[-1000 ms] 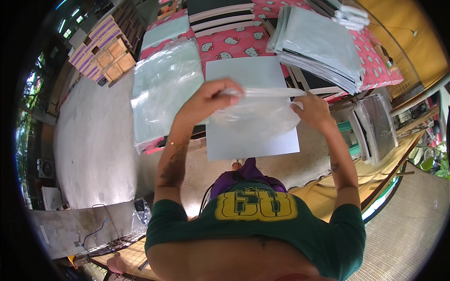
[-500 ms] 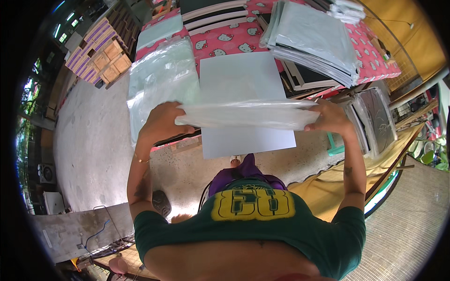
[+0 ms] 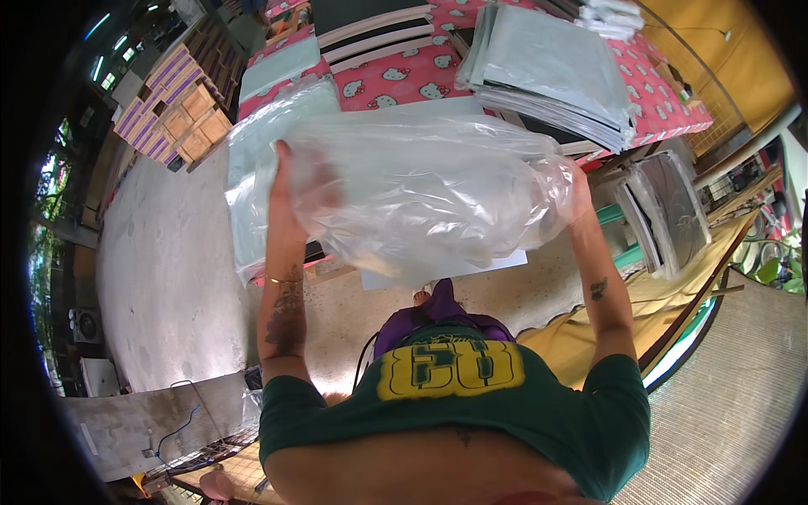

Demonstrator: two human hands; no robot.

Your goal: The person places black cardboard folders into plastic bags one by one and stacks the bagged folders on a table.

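Note:
A large clear plastic bag spans the space between my two hands, billowed and wrinkled. My left hand is at its left end, with the thumb up and apart; the fingers show blurred through the film, so their grip is unclear. At the right end my right hand holds the bag, its fingers partly covered by bunched film. Beneath the bag lies a white sheet or board, mostly hidden, its near edge jutting past the table. A stack of clear plastic bags lies just left of my left hand.
The table has a pink patterned cover. Plastic-wrapped flat boards are stacked at its right, dark-and-white boards at the back. More wrapped boards stand on a green stool at right. Boxes are piled far left.
The bag was a narrow gathered band pinched between both hands; now it is spread wide and puffed, covering most of the white sheet. My left hand has moved up and left.

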